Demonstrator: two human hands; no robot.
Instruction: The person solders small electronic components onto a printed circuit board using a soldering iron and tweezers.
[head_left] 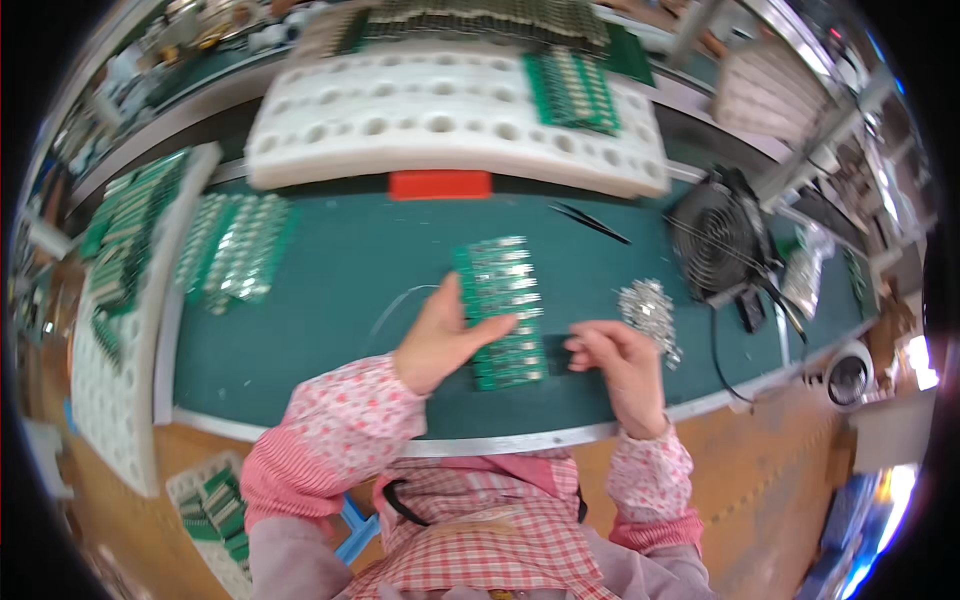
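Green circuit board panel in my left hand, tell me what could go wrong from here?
1. Your left hand has bare fingers across the green circuit board panel; pressure might smudge or shift something on its face.
2. Your right hand is right beside a loose pile of small metallic parts; a careless sweep could scatter them.
3. The black cable loops by the table's front edge, where it might get snagged.

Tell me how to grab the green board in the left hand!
Probably pinch the green board by its long right edge, from the right: that edge looks free, while the left hand holds the left side. It's flat, with shiny parts on its face.
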